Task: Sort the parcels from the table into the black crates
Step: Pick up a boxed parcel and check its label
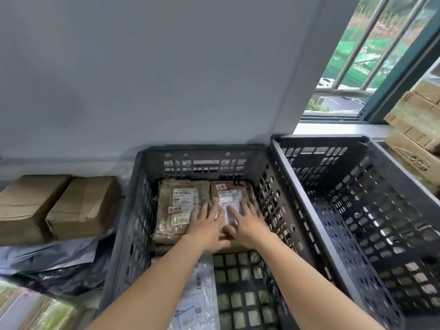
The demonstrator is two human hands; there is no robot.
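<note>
Left black crate (123, 234), beside the right black crate (381, 182), holds two brown parcels at its far end, where left hand (204, 225) and right hand (246, 225) rest flat-fingered on the right parcel (229, 194), which might ride onto the left parcel (178, 206) if shoved sideways.

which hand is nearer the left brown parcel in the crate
Left. The left hand touches the left brown parcel; the right hand rests on the neighbouring parcel, farther right.

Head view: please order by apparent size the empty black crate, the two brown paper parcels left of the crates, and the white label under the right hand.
1. Empty black crate
2. Left brown paper parcel and right brown paper parcel: look alike, unranked
3. White label, partly under the right hand
</note>
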